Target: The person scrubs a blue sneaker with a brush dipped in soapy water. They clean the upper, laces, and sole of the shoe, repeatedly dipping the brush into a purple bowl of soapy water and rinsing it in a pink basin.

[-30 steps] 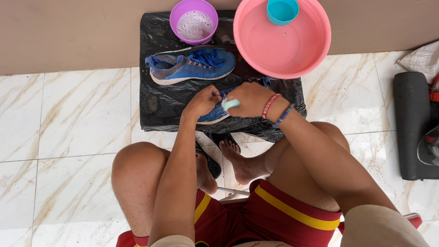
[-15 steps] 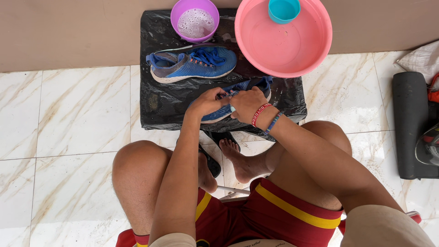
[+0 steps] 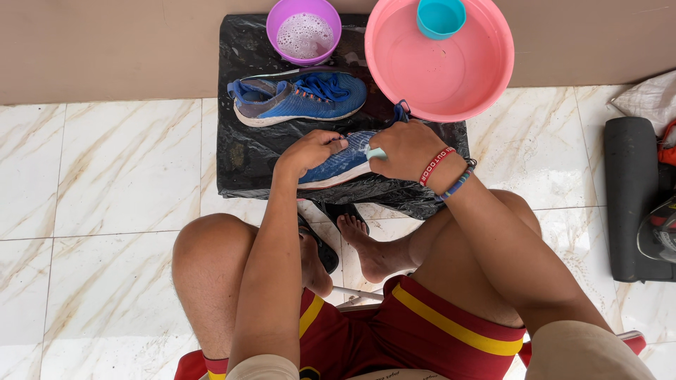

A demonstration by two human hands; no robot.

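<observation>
While the left hand pins the near blue shoe on the black plastic sheet, grip clamped on its side, the right hand has its grip clamped on a pale brush touching the shoe. Second blue shoe lies just beyond. Purple bowl of suds far centre, pink basin far right, teal cup inside.
</observation>
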